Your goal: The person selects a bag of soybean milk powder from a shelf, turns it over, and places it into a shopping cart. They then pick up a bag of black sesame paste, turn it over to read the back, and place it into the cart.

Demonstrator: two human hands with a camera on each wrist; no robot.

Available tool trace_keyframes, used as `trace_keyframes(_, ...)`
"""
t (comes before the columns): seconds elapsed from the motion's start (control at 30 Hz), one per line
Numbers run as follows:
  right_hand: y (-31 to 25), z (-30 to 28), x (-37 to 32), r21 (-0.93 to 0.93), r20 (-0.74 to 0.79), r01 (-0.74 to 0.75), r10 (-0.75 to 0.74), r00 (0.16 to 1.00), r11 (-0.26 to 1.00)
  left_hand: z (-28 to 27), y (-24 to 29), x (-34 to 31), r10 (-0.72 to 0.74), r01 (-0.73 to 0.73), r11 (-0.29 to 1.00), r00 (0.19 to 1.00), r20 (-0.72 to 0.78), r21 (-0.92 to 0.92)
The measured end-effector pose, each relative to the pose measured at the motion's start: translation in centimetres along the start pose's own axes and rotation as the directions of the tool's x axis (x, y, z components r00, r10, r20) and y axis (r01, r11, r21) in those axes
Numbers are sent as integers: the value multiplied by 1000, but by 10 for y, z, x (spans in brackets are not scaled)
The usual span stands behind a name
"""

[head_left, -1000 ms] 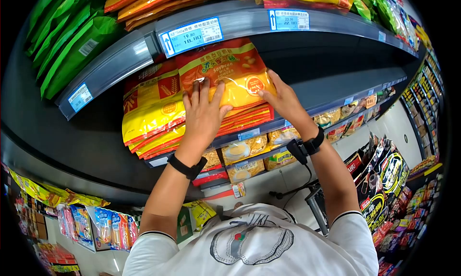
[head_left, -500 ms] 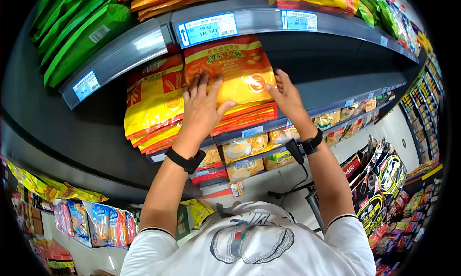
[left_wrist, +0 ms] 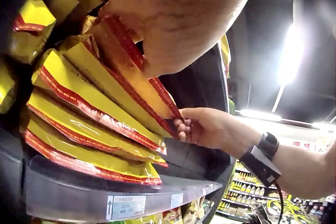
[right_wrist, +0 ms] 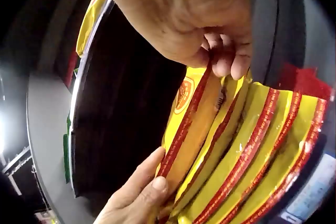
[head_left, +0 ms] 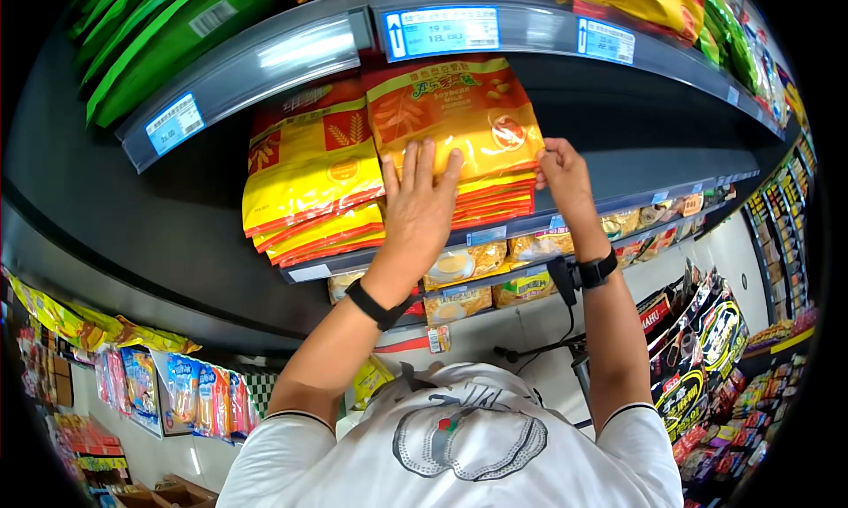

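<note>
The top bag (head_left: 468, 110), red above and yellow below and printed "Soybean Milk Powder", lay face up on a pile (head_left: 495, 209) of similar bags on the shelf (head_left: 671, 165); its contents were sealed from sight. The left hand (head_left: 420, 221) lay on its front part, fingers extended and slightly parted, while the right hand (head_left: 570, 185) pinched its right front corner between thumb and bent fingers. The two hands were apart. Close on the left, a second pile (head_left: 309, 181) held yellow and red bags marked with wheat ears. The upper shelf (head_left: 530, 22) bore green bags (head_left: 168, 49) and yellow bags (head_left: 649, 4), and packets (head_left: 459, 265) showed below the lower shelf's edge.

Only the head view gave most of the bag's printed face. The right wrist view showed the left thumb (right_wrist: 159, 184) resting on the bag's red seam (right_wrist: 184, 132) and the right fingers curled at the corner. The left wrist view, where the left fingers were mostly hidden, added a ceiling light (left_wrist: 289, 56) and a distant rack (left_wrist: 242, 184) of what looked like bottles
</note>
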State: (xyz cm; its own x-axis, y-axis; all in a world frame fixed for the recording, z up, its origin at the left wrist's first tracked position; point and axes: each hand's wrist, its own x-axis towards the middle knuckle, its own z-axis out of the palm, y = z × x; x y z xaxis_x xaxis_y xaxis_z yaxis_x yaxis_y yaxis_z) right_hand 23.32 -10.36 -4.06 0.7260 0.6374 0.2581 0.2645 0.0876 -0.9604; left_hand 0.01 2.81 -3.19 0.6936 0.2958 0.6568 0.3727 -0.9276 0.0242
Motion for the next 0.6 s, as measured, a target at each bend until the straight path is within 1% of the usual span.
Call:
trace_keyframes(0.03,-1,2,6,10,1,25,-25,1000,1000,1,2,2,-14,14,1000,1000,-6,8)
trace_keyframes(0.1,-11,-6,22,-90,34,-38,41,999,995,-3,9,12,-31,31,998,1000,1,-55)
trace_keyframes(0.17,-18,-11,18,-115,65,-92,100,993,989,-10,10,13,-51,52,992,999,9,-111)
trace_keyframes(0.2,-25,-9,11,-116,12,-72,74,997,991,-12,9,9,-58,56,990,998,-13,-129)
trace_keyframes(0.27,-35,-3,-8,-122,-99,-47,35,995,991,-27,7,3,-35,20,980,997,-73,-200)
trace_keyframes(0.3,-37,-1,-17,-161,-133,-3,-18,991,987,-32,7,-2,-27,3,972,995,-97,-237)
trace_keyframes(0.33,-29,0,-21,-154,-103,20,-36,994,988,-33,6,-8,-23,0,969,996,-91,-249)
trace_keyframes(0.43,-5,2,-27,-132,3,103,-104,995,986,-23,-4,-18,-7,4,981,1000,-15,-195)
trace_keyframes(0.47,-1,2,-27,-120,39,136,-132,990,983,-23,-3,-19,-9,3,980,1000,-29,-198)
trace_keyframes(0.57,-29,9,-41,-48,-81,131,-135,988,990,-45,2,-19,35,-80,941,989,-143,-328)
trace_keyframes(0.6,-39,9,-48,-29,-120,125,-127,985,992,-54,3,-21,89,-149,889,984,-157,-434)
